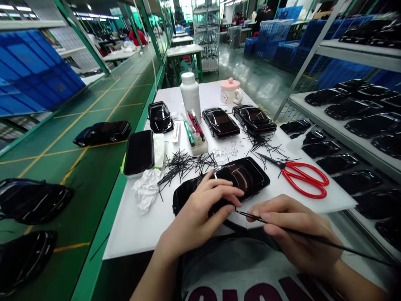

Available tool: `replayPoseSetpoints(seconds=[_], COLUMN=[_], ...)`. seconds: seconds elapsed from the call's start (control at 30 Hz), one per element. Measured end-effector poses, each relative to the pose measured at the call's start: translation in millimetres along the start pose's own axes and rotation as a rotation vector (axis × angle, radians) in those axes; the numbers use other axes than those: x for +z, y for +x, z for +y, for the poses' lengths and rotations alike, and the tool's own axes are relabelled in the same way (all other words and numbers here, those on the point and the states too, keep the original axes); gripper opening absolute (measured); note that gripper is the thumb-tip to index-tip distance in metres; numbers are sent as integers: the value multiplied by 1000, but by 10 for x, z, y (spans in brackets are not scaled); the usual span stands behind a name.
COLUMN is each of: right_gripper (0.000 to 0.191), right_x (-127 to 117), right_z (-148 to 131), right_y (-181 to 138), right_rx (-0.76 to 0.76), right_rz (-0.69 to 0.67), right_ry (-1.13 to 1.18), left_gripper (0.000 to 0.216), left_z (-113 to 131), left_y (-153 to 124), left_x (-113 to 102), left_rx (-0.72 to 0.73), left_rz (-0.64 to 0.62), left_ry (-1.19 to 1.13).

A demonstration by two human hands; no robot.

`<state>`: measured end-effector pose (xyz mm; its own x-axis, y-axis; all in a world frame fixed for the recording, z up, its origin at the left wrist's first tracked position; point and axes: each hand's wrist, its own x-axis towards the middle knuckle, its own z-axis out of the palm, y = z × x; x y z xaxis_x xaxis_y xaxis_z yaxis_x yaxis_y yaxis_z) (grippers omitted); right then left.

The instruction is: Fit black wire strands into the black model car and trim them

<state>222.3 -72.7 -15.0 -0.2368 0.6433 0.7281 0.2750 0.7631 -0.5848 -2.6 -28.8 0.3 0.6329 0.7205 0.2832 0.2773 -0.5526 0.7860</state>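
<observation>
A glossy black model car [255,177] lies in front of me on the white tabletop, its near side partly hidden by my left hand [203,205]. The fingers of that hand rest across the car's body, with the thumb and fingertips gripping its near edge. My right hand [294,230] pinches a long, thin black rod [313,237]. Its fine tip points left and meets the car's near side, close to my left thumb. Whether the rod is a tool or a strip, I cannot tell. Red-handled scissors [305,179] lie partly spread beyond my right hand.
Black strip scraps [184,163], crumpled tissue [146,190], a phone [139,152] and a pen holder [199,147] lie around the car. Behind stand more model cars [221,122], a white bottle [190,94] and a lidded mug [231,92]. A green conveyor [78,175] runs left; a loaded rack [344,108] stands right.
</observation>
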Motion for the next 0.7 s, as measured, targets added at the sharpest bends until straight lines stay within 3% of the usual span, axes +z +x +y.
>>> replayPoseSetpoints(seconds=[0.13, 0.27, 0.33, 0.37, 0.4, 0.47, 0.53, 0.6, 0.7], right_gripper=[23, 30, 19, 9, 7, 24, 26, 18, 11], right_x=[-22, -134, -256, -326, -397, -523, -606, -638, -592], right_z=[62, 227, 361, 442, 529, 715, 897, 1054, 1239], right_y=[-21, 16, 114, 178, 246, 372, 467, 542, 688], right_rx=[-42, -106, -76, -15, 81, 337, 495, 527, 505], right_rz=[72, 263, 338, 295, 159, -291, -663, -836, -928], right_ry=[-15, -125, -233, -309, -405, -641, -778, -802, -800], left_gripper=[9, 12, 13, 14, 15, 17, 18, 19, 20], left_z=[-33, -64, -82, -93, -105, -129, -147, -156, -165], left_y=[47, 6, -22, -36, -48, -70, -85, -95, -106], left_x=[73, 175, 218, 234, 245, 253, 249, 244, 247], left_rx=[-154, -232, -225, -214, -200, -168, -138, -111, -61], left_rz=[109, 172, 166, 164, 163, 172, 191, 207, 218], left_ry=[-200, -282, -263, -242, -220, -184, -169, -155, -127])
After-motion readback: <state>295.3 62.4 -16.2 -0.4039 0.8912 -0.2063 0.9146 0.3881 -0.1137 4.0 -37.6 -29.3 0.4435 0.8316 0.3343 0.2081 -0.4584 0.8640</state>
